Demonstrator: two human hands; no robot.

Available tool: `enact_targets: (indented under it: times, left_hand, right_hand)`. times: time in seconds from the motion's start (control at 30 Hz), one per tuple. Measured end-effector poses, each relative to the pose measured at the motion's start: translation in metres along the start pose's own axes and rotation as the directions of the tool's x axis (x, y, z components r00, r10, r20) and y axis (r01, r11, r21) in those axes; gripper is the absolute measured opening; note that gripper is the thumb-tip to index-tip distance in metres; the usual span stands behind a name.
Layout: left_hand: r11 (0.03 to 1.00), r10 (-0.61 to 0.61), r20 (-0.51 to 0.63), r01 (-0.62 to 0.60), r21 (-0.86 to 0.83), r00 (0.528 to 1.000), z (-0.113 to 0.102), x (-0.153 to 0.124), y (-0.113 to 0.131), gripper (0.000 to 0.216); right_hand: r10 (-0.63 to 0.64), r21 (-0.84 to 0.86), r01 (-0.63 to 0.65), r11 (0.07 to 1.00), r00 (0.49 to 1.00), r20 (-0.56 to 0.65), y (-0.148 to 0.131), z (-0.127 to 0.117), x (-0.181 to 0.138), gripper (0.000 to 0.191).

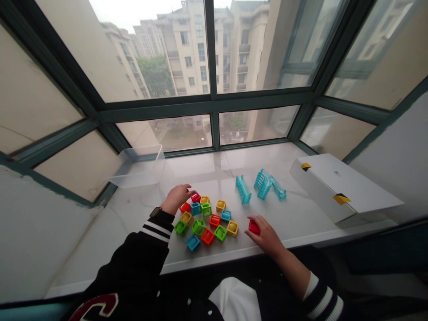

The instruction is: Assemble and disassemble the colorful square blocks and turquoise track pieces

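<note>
My right hand (267, 235) is closed around a red toy block (254, 226), just right of a loose cluster of blocks. At the cluster's far left edge, my left hand (177, 199) has its fingers pinched together, with a bit of red showing between them, seemingly another red block mostly hidden by the hand. Right below those fingertips lies a red block (195, 197). The cluster has several hollow cubes, among them a yellow block (232, 228), a green block (220, 233), a blue block (193, 242) and an orange-red block (207, 236).
Translucent teal plastic racks (243, 189) (263, 183) stand beyond my right hand. A clear plastic bin (138, 167) sits at the back left. On the right is a white box (344, 187) with black and yellow tabs. Windows enclose the white marble-look sill (284, 218).
</note>
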State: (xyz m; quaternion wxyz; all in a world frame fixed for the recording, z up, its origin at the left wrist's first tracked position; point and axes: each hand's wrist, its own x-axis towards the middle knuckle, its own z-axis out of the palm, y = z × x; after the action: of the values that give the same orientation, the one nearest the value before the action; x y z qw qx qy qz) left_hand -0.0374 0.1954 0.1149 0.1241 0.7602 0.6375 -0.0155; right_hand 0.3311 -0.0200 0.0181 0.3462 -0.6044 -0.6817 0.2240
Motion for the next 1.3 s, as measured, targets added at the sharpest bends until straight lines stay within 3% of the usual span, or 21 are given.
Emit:
enact_targets:
  times: [0.1,0.2,0.3,0.47,0.63,0.83,0.93,1.13,1.3]
  left_hand:
    - [0.992,0.069,-0.097,-0.079,-0.098,0.993,0.007,-0.027,-0.004,0.043]
    - [0.932,0.133,-0.269,-0.213,-0.293,0.954,0.031,-0.062,-0.012,0.038]
    - [0.880,0.103,-0.372,-0.259,-0.399,0.923,0.061,-0.096,-0.018,0.039]
    - [0.842,0.036,-0.422,-0.255,-0.476,0.906,0.092,-0.125,-0.013,0.046]
    - [0.860,0.004,-0.439,-0.227,-0.458,0.899,0.114,-0.132,-0.007,0.049]
    - [0.910,-0.005,-0.443,-0.179,-0.374,0.897,0.139,-0.139,-0.011,0.058]
    - [0.916,-0.012,-0.436,-0.165,-0.365,0.900,0.144,-0.138,-0.014,0.058]
    - [0.936,-0.053,-0.388,-0.089,-0.339,0.920,0.150,-0.132,-0.010,0.062]
    - [0.946,-0.065,-0.414,-0.077,-0.316,0.908,0.135,-0.116,-0.007,0.057]
  right_hand:
    - [-0.004,0.032,0.003,0.999,1.000,0.023,0.002,0.005,0.000,0.049]
    - [-0.025,0.062,0.022,0.998,0.999,0.033,0.004,0.008,0.002,0.047]
    - [-0.049,0.068,0.048,0.997,0.999,0.015,0.005,0.012,0.004,0.044]
    - [-0.088,0.060,0.088,0.994,0.996,-0.010,-0.002,0.018,0.013,0.049]
    - [-0.183,0.061,0.182,0.981,0.983,-0.002,-0.029,0.032,0.049,0.045]
    - [-0.234,-0.078,0.243,0.967,0.966,0.112,-0.052,0.081,0.097,0.053]
    - [-0.194,-0.164,0.221,0.961,0.967,0.166,-0.050,0.098,0.100,0.056]
    - [-0.214,-0.169,0.224,0.960,0.974,0.076,-0.040,0.095,0.085,0.057]
    - [-0.196,-0.235,0.231,0.944,0.967,0.164,-0.039,0.097,0.084,0.061]
